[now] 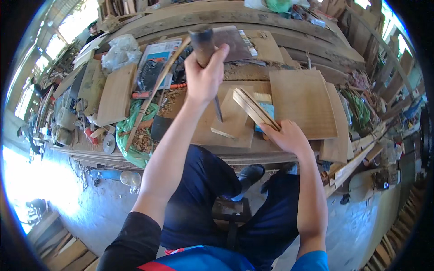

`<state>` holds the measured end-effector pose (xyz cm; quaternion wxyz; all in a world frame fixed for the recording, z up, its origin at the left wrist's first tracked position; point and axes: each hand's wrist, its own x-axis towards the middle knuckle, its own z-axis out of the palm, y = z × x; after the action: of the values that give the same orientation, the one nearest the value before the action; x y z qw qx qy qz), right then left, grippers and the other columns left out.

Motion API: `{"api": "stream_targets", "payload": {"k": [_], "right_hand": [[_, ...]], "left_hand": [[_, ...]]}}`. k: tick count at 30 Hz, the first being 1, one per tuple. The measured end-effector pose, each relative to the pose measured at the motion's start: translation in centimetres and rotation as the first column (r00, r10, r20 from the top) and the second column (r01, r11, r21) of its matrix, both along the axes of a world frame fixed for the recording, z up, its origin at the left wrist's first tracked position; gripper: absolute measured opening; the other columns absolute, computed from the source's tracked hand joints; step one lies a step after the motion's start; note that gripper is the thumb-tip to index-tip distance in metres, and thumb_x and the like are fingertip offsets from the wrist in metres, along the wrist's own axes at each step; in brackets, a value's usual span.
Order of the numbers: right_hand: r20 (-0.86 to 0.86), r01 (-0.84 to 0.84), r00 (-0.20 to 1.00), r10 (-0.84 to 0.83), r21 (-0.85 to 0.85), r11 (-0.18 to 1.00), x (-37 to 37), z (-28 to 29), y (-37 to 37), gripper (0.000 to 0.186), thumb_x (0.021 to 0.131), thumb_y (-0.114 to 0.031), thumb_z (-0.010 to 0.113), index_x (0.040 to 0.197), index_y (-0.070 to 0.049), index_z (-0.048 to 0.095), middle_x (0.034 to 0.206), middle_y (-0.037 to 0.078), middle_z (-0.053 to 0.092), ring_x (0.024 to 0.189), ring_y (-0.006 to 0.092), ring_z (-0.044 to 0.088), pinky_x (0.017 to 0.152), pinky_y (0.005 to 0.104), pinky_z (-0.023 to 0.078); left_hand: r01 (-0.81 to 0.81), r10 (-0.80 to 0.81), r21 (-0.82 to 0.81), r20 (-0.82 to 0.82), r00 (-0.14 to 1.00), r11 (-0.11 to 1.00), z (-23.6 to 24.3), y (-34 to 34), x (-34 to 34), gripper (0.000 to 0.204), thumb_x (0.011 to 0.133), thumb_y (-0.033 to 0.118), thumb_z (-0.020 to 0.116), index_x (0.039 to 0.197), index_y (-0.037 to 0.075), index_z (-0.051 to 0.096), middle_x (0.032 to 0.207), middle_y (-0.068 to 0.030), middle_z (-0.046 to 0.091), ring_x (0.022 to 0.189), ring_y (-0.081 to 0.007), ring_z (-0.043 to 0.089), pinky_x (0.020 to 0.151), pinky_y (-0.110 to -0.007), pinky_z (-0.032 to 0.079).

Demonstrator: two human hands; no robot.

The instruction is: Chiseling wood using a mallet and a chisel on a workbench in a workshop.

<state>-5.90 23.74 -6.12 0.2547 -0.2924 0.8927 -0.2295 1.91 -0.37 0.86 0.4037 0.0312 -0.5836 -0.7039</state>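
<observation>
My left hand (203,80) is closed around the wooden handle of a chisel (203,46), held upright with the handle's end up. Its narrow steel blade points down and its tip meets or hovers just over a small flat piece of wood (229,118); which of the two I cannot tell. That piece lies on a larger thin board (245,139). To the right, my right hand (289,137) grips the near end of a grooved wooden strip (254,107), which slants away to the left. Beneath the strip shows a light-blue flat item (266,114).
A wide wooden panel (303,104) lies at right on the workbench. Left are a green plastic bag (135,153) with shavings, an upright-looking board (116,95), a clear plastic bag (121,52) and a metal disc (109,143). Long planks (217,16) stretch along the back.
</observation>
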Motion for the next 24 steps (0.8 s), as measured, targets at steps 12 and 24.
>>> {"api": "stream_targets", "payload": {"k": [12, 24], "right_hand": [[-0.090, -0.022, 0.996, 0.022, 0.003, 1.000, 0.6, 0.7, -0.1, 0.075, 0.092, -0.070, 0.060, 0.092, 0.003, 0.076, 0.090, 0.028, 0.073, 0.098, 0.0444, 0.070, 0.088, 0.0506, 0.054], [-0.178, -0.026, 0.984, 0.017, -0.047, 0.999, 0.2, -0.8, -0.1, 0.074, 0.093, -0.066, 0.062, 0.087, 0.006, 0.076, 0.074, 0.025, 0.071, 0.081, 0.0416, 0.072, 0.081, 0.0490, 0.054]], "left_hand": [[0.016, -0.017, 0.035, 0.016, 1.000, 0.999, 0.1, -1.0, 0.4, 0.028, 0.098, 0.019, 0.074, 0.078, 0.008, 0.058, 0.061, 0.0076, 0.051, 0.051, -0.0015, 0.045, 0.045, -0.023, 0.032], [0.051, -0.052, 0.098, 0.007, 0.999, 0.994, 0.3, -1.1, 0.6, 0.029, 0.098, 0.020, 0.074, 0.079, 0.009, 0.056, 0.062, 0.0078, 0.050, 0.051, -0.0014, 0.044, 0.045, -0.023, 0.032]]}}
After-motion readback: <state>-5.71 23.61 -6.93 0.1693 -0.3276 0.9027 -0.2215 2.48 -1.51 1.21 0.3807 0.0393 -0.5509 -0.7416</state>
